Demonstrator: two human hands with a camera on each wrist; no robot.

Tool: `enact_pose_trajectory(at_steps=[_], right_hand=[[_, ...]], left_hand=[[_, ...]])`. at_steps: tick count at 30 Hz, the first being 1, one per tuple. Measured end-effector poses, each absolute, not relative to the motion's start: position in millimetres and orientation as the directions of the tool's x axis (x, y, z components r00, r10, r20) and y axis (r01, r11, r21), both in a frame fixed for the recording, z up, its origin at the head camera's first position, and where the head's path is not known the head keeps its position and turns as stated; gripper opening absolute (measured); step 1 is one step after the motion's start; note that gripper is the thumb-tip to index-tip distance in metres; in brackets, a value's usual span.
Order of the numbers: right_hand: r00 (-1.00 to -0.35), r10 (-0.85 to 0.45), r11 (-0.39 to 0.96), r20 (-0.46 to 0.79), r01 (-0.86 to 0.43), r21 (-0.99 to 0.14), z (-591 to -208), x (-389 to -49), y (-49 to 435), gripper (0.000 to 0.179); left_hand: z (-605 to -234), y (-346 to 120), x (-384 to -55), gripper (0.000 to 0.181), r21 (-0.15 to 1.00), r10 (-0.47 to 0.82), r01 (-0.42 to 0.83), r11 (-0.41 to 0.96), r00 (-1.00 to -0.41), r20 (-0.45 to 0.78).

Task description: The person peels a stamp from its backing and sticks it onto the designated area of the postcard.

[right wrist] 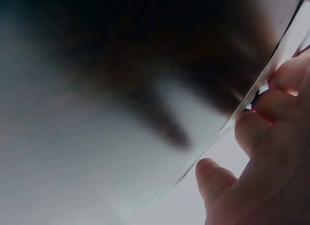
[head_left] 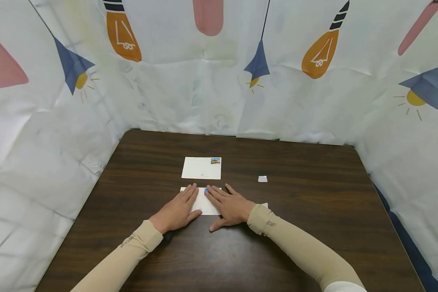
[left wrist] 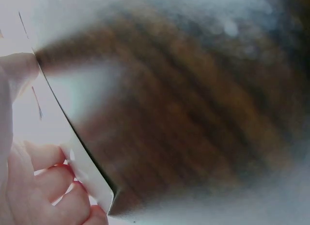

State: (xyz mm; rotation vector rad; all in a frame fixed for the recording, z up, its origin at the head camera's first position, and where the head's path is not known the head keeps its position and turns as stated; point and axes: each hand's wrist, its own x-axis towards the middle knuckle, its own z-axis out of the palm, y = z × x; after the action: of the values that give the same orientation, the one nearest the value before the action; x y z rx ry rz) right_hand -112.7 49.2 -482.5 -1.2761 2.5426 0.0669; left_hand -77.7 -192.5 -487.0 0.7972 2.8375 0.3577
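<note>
Both hands lie palm down on a white envelope (head_left: 206, 207) on the brown table. The left hand (head_left: 177, 209) covers its left part, with the fingers extended forward and the thumb near the front edge. Straight fingers of the right hand (head_left: 231, 206) rest on its right part, touching a blue stamp (head_left: 206, 191) that is partly hidden under them. In the left wrist view the envelope (left wrist: 80, 154) is seen almost edge-on beneath the fingers (left wrist: 53, 181). A second white envelope (head_left: 200, 170), with a colourful stamp (head_left: 215, 161) in its top right corner, lies just beyond.
A small white paper piece (head_left: 263, 179) lies on the table (head_left: 306, 182) to the right. Another white scrap (head_left: 265, 205) shows partly behind the right wrist. A white printed curtain (head_left: 211, 101) hangs behind the table's far edge and along both sides.
</note>
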Motion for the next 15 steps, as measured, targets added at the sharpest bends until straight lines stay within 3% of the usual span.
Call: enact_pose_trajectory(at_steps=[15], right_hand=[[-0.606,-0.758,0.638,-0.239,-0.766,-0.079,-482.3,-99.0,64.7,0.112]], left_hand=[[-486.6,-191.7,-75.7,0.073,0.242,0.525,0.490,0.837,-0.845,-0.103]])
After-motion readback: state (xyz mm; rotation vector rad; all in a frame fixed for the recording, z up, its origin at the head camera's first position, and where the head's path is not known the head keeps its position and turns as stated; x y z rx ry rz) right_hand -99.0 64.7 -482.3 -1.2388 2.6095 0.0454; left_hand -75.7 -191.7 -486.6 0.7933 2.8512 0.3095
